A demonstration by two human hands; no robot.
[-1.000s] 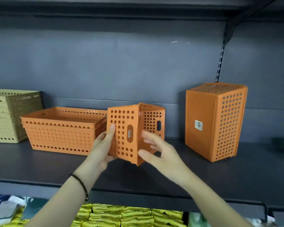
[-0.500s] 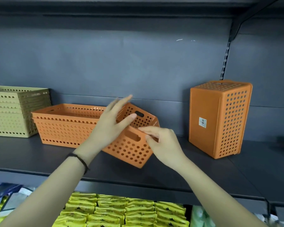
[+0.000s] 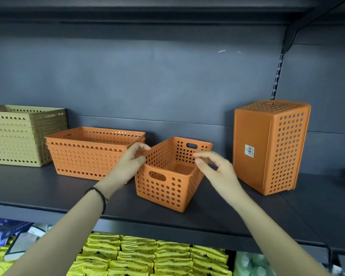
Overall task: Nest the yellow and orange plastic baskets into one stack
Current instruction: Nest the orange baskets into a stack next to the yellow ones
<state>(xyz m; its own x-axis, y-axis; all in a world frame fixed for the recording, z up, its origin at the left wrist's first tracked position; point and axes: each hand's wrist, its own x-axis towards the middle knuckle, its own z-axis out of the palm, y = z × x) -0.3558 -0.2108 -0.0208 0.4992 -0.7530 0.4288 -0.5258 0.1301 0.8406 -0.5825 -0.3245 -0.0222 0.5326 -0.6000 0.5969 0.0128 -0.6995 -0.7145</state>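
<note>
Small orange basket (image 3: 168, 182) stands upright on shelf (image 3: 48, 188), beside orange basket stack (image 3: 88, 156). Left hand (image 3: 130, 162) and right hand (image 3: 215, 170) curl at its rims; hold unconfirmed. Judged next: firm rim hold, lift into matching basket

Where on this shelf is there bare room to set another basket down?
Bare shelf: the front strip before the yellow stack and wide orange stack, and front-right of the upended orange basket. Crowded: left hand and right hand fill the gaps flanking the small orange basket.
</note>
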